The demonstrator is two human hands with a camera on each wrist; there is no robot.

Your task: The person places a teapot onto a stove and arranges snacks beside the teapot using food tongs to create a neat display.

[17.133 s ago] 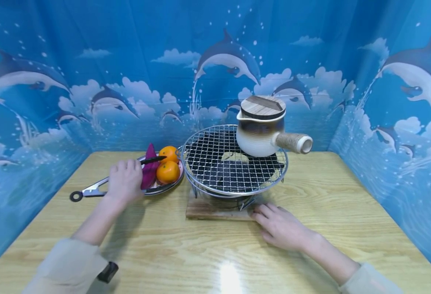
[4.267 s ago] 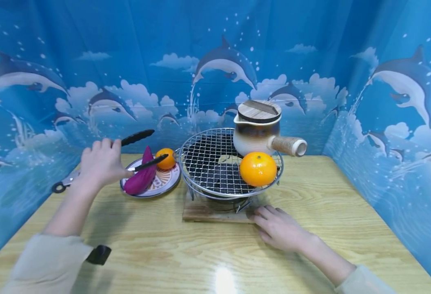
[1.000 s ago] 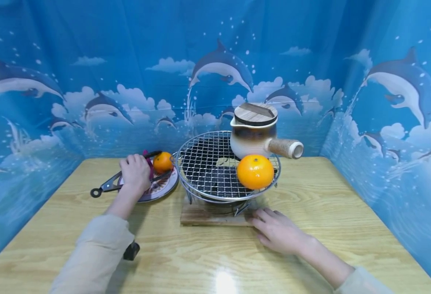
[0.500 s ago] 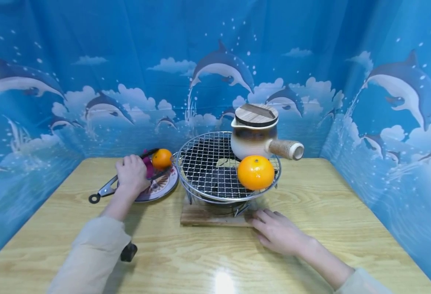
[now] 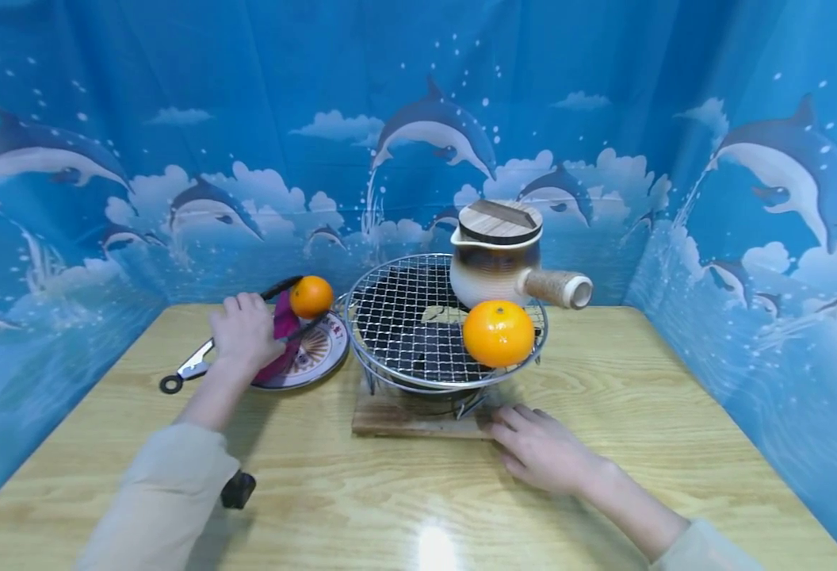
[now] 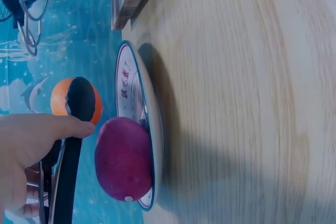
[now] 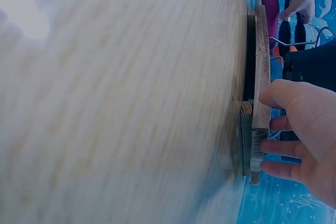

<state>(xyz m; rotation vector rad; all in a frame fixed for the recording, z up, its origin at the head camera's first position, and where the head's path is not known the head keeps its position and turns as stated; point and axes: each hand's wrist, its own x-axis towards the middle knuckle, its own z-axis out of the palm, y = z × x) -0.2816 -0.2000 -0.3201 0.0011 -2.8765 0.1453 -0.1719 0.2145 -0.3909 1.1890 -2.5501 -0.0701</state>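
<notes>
My left hand [image 5: 245, 333] grips black-and-silver tongs [image 5: 193, 365] over the plate. Between the tongs' black tips is an orange [image 5: 311, 297], raised off the plate in the left wrist view. Below it, a purple sweet potato [image 6: 124, 158] lies on the white patterned plate [image 5: 330, 349], partly covered by my hand in the head view. My right hand [image 5: 543, 446] holds the front right corner of a wooden board [image 5: 418, 426], its thumb on the front edge and fingers at the side. That board bears a stove with a round wire grill [image 5: 404, 333].
A second orange [image 5: 498, 334] sits on the grill's front right. Behind it stands a clay pot [image 5: 493, 274] with a wooden lid, its wrapped handle [image 5: 557, 288] sticking out past the grill to the right. A blue dolphin curtain [image 5: 283, 119] hangs behind the wooden table [image 5: 361, 507].
Since 17 s ago, one orange has moved from plate to grill. Over the last second the tongs have lifted the other orange and drawn slightly left. My right hand has stayed put.
</notes>
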